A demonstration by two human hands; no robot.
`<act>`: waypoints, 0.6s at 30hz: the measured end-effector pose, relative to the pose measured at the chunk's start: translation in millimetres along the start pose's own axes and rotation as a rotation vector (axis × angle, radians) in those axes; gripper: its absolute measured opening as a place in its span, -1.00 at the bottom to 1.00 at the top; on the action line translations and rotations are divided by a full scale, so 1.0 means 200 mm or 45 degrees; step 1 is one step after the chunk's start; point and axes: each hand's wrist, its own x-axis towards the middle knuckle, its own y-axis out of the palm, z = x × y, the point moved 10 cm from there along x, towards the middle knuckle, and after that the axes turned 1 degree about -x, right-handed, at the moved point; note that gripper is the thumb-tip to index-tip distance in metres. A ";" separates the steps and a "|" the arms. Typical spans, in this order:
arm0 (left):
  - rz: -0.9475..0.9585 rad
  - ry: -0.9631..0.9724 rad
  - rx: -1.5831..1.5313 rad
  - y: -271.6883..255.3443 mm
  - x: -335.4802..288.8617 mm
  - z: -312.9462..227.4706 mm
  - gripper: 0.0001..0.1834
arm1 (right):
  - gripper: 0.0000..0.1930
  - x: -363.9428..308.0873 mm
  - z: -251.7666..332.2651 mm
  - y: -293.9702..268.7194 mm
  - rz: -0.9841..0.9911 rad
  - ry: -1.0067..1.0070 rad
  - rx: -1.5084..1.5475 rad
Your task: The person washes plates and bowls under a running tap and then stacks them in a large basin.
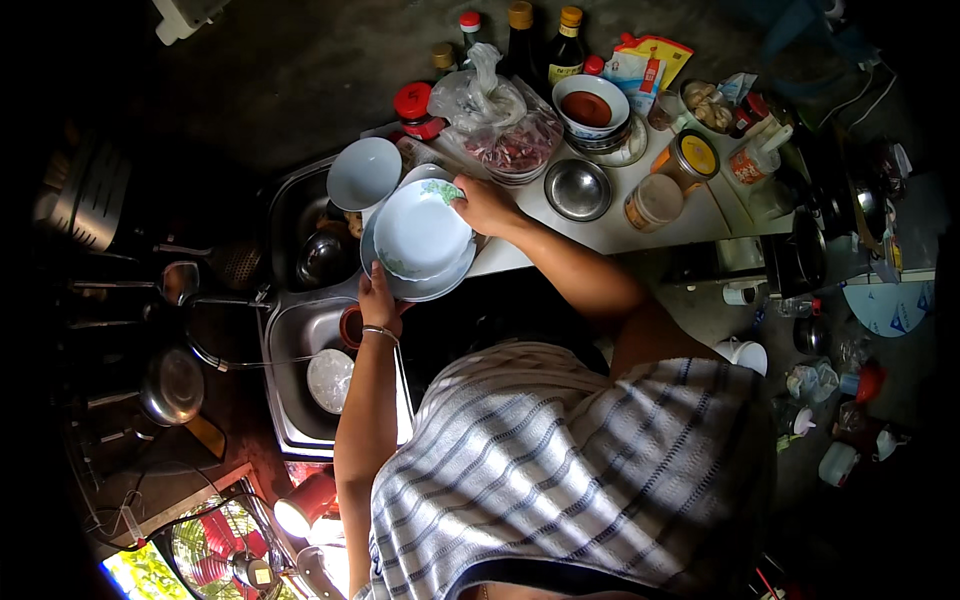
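Left hand [381, 302] and right hand [487, 208] hold a floral white plate [424, 230]
It lies between them, left grip closed on its near-left rim, right on its far-right.

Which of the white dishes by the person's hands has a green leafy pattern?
The top dish, between the left hand and right hand, with green leaves inside its rim. The white bowl to its upper left looks plain.

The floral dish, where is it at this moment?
In the head view, the floral dish is left of centre, held between the left hand and right hand.
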 end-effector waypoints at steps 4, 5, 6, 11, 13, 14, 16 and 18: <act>-0.083 0.189 0.234 -0.06 0.14 -0.03 -0.44 | -0.72 0.02 -0.03 0.02 0.030 0.081 -0.115; -0.072 0.167 0.425 -0.08 0.16 -0.01 -0.38 | -0.72 0.03 -0.02 0.03 -0.036 -0.005 -0.181; -0.109 0.232 0.539 -0.11 0.21 0.01 -0.35 | -0.72 0.04 -0.03 0.06 -0.104 -0.097 -0.249; -0.265 0.289 0.559 -0.15 0.25 0.01 -0.21 | -0.53 0.05 0.01 0.17 -0.314 -0.254 -0.510; -0.224 0.277 0.527 -0.09 0.25 0.01 -0.12 | -0.40 0.11 -0.06 0.21 -0.129 -0.204 -0.407; -0.127 0.332 0.486 -0.07 0.27 0.01 -0.16 | -0.39 0.09 0.00 0.19 -0.154 -0.283 -0.562; -0.049 0.097 0.343 -0.03 0.17 0.01 -0.09 | -0.37 0.03 0.20 0.15 -0.179 -0.450 -0.677; -0.017 0.073 0.081 -0.07 0.20 0.11 -0.06 | -0.48 0.00 0.47 0.18 -0.169 -0.674 -0.583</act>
